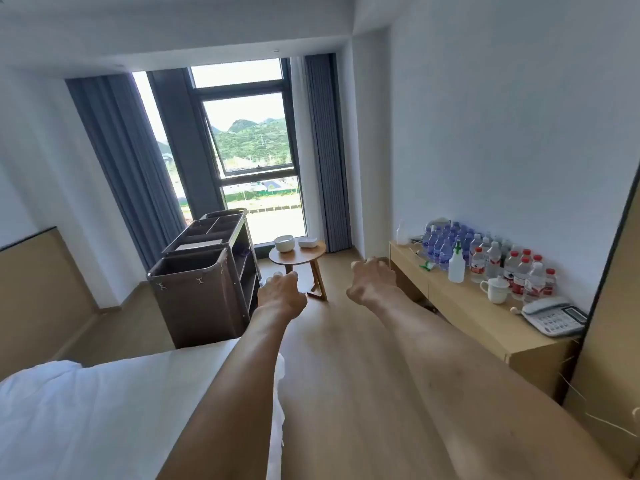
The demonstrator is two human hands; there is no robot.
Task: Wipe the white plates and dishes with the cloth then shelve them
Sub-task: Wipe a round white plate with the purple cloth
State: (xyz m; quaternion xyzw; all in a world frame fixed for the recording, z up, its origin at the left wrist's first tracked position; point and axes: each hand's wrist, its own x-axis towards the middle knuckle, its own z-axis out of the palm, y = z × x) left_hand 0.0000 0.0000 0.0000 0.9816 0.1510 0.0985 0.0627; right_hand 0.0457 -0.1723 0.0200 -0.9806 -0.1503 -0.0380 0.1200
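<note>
1. White dishes, two that I can count: a round bowl [284, 243] and a shallower squarish dish [308, 242], side by side on the small round wooden table [313, 259] by the window, well ahead of my hands.
2. My left hand [281, 293] is stretched forward with its back to me, fingers curled downward. Something small and pale shows just past the knuckles, but I cannot tell whether I am holding it.
3. My right hand [372, 280] is stretched out too, fingers bent loosely down, with nothing in it that I can see.
4. Between my left hand and the table's left side stands one dark brown service cart [204, 289], with a bag bin at its near end, open shelves on the side facing the table, and a divided tray on top.
5. To my right runs one long wooden desk [460, 306] against the wall. On it are a crowd of water bottles [485, 252], blue-labelled and red-capped, too many to count surely, one white spray bottle [456, 263], one lidded white mug [496, 288] and one telephone [554, 315].
6. At lower left, under my left forearm, lies the corner of a bed in white linen [104, 410].
7. Grey curtains [121, 157] hang on both sides of the window.
</note>
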